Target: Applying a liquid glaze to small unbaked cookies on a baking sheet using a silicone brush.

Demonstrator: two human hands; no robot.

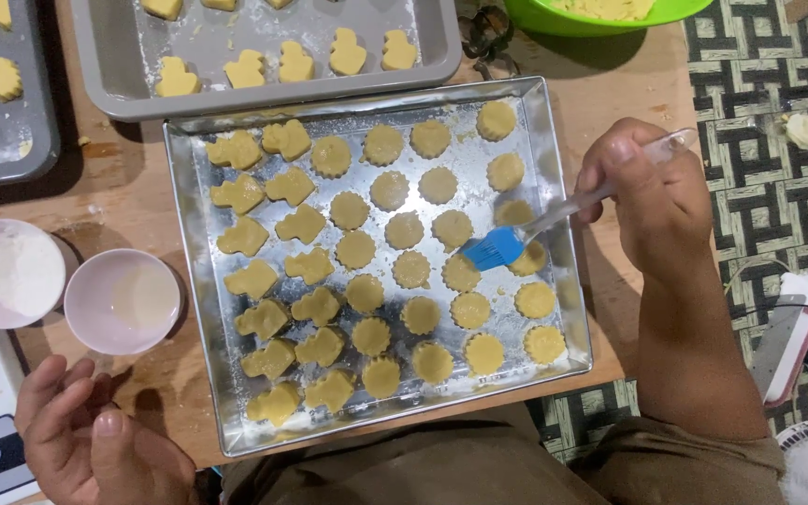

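The right hand (652, 192) was closed around the clear handle of a pastry brush (554, 220), its blue bristles resting on a round cookie near the right edge of the silver tray (200, 281). The left hand (86, 440) lay loosely spread and empty at the worktop's near left corner, just below a pink bowl of pale glaze (123, 299). To brush well, light strokes seemed wise — enough to coat each top without pooling or dragging the soft dough out of shape. The tray held rows of round scalloped cookies on the right and animal-shaped ones on the left. Beside the glaze bowl sat a bowl of flour (7, 273); a grey tray (142, 89) with more shapes lay behind. The wooden worktop (123, 196) was dusted with flour — a patterned mat (759, 206) covered the floor to the right.
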